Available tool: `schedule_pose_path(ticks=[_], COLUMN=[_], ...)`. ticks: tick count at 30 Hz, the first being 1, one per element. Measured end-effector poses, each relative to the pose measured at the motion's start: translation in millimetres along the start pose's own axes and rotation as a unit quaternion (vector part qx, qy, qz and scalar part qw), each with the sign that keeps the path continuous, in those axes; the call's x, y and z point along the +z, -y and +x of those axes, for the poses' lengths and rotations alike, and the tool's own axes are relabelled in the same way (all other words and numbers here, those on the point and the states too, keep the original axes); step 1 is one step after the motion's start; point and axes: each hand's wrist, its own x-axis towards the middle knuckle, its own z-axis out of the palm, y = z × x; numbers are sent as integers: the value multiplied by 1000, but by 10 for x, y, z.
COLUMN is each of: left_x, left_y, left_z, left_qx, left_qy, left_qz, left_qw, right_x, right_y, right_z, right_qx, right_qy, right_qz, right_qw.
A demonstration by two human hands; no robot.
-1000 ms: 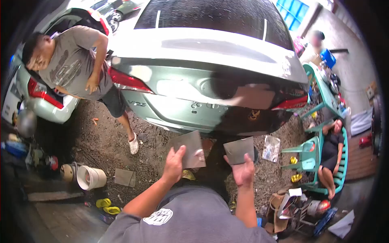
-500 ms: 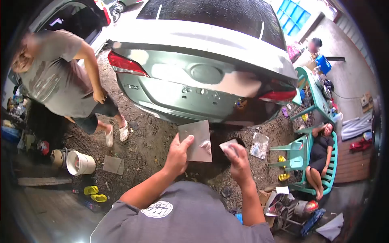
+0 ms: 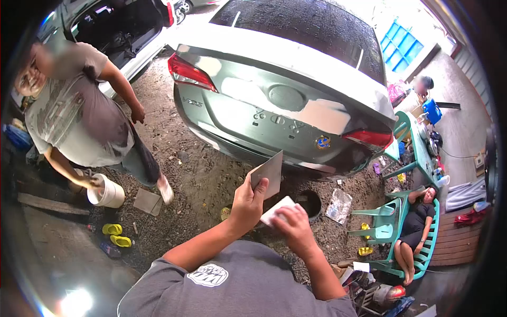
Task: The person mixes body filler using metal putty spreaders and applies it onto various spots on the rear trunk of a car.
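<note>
My left hand (image 3: 247, 207) grips a flat grey board (image 3: 272, 174) by its near edge, thumb on top. The board is tilted, so its face shows only at a slant. In my right hand (image 3: 293, 226) is a whitish, flat putty spreader (image 3: 275, 209), pinched between thumb and fingers. The spreader is just below the board, close to my left hand; whether they touch I cannot tell. Ahead stands the rear of a silver-grey car (image 3: 248, 119), with a pale filler patch (image 3: 325, 116) on its trunk lid near the right tail light.
At left a person (image 3: 84, 111) reaches into a white bucket (image 3: 107, 193). Yellow slippers (image 3: 116, 235) lie nearby. A black round container (image 3: 310, 203) stands beyond my right hand. On the right, another person (image 3: 417, 227) reclines on a green bench (image 3: 430, 240), beside a green chair (image 3: 383, 222).
My right hand has moved left and down, closer to my left hand. The board has tilted, hiding the pale dab seen on it. The person at left has reached into the bucket.
</note>
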Motion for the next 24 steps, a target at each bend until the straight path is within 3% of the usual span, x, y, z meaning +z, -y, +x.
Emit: schedule_pose_path(ticks=[2, 3, 5, 7, 10, 12, 15, 17, 18, 19, 21, 23, 24], left_x=[-57, -26, 66, 55, -16, -151, -402, -643, -797, -950, -1267, -1463, -1509], left_y=[-152, -117, 93, 253, 266, 322, 279, 435, 624, 689, 962, 1011, 893], left_z=[-4, -4, -22, -72, -43, 39, 388, 695, 879, 1041, 1405, 1681, 1820], left_qx=[20, -7, -60, -147, -234, -240, -200, -139, -137, -140, -129, -123, -122], left_qy=[10, 7, 8, 4, -20, -19, -53, -84, -107, -149, -144, -106, -105], left_qz=[-12, -97, -262, -300, -339, -398, -419, -433, -419, -402, -446, -483, -517], left_qw=[1000, 995, 963, 942, 911, 885, 884, 887, 891, 892, 874, 861, 841], right_x=[-31, -92, -233, -234, 110, 239, 534, 741, 808, 869, 1015, 962, 1007], right_y=[-39, 26, 214, 376, 110, -164, -464, -541, -563, -601, -627, -546, -558], right_z=[-73, -34, 63, 173, 133, 12, -201, -246, -210, -96, 123, 638, 866], right_qx=[59, 36, -11, -30, 37, 109, 173, 263, 310, 375, 479, 489, 448], right_qy=[-58, -108, -119, -89, -85, -8, 17, -53, -90, -140, -240, -260, -270], right_qz=[77, 95, 115, 113, 99, 36, 140, 217, 253, 361, 549, 629, 695], right_qw=[994, 989, 986, 989, 991, 993, 975, 939, 912, 842, 641, 545, 494])
